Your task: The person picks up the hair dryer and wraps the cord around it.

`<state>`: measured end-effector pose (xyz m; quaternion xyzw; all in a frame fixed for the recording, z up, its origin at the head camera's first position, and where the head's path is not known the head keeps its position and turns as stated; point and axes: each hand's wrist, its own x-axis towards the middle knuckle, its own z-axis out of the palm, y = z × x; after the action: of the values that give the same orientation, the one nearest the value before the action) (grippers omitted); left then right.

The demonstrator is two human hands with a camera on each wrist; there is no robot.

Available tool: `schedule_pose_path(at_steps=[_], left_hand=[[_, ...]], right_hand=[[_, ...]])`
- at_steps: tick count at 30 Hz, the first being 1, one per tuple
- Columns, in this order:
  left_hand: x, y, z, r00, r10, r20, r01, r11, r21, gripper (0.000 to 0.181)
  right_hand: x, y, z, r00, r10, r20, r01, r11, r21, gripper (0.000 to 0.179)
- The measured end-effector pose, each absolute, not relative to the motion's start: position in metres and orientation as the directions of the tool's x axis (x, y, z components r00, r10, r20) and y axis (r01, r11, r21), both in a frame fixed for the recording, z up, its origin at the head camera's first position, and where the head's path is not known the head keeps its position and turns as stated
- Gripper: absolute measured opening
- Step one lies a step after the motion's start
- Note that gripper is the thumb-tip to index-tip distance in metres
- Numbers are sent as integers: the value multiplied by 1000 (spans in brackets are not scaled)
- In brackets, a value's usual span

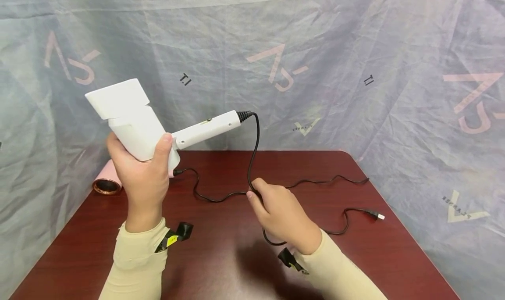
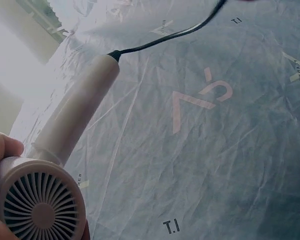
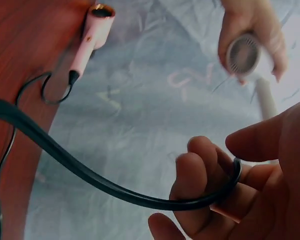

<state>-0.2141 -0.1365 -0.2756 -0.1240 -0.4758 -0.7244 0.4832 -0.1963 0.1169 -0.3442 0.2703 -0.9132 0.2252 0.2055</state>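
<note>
My left hand grips a white hair dryer by its barrel and holds it up over the left side of the table. Its wide flat nozzle points up and left, while the handle slants to the right. In the left wrist view the round rear grille shows, with fingers at its edge. From the handle's end a black cord drops to my right hand, which holds it between thumb and curled fingers. The right wrist view has the cord crossing those fingers.
A pink hair dryer with a copper-coloured rim lies at the table's back left, partly hidden by my left hand. Its thin cord runs right across the dark red table. A plug lies near the right edge. Grey printed fabric hangs behind.
</note>
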Motion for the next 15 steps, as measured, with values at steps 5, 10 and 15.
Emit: schedule_pose_path(at_steps=[5,10,15], left_hand=[[-215,-135,-279,-521,-563,642,753,50,656,69],[-214,-135,-280,-535,-521,665,684,196,703,67],[-212,-131,-283,-546,-453,704,631,329,702,67]], right_hand=[[-182,117,-336,-734,-433,524,-618,746,-249,16],[-177,124,-321,-658,-491,571,-707,664,-244,23],[-178,131,-307,-582,-529,618,-789,551,-271,22]])
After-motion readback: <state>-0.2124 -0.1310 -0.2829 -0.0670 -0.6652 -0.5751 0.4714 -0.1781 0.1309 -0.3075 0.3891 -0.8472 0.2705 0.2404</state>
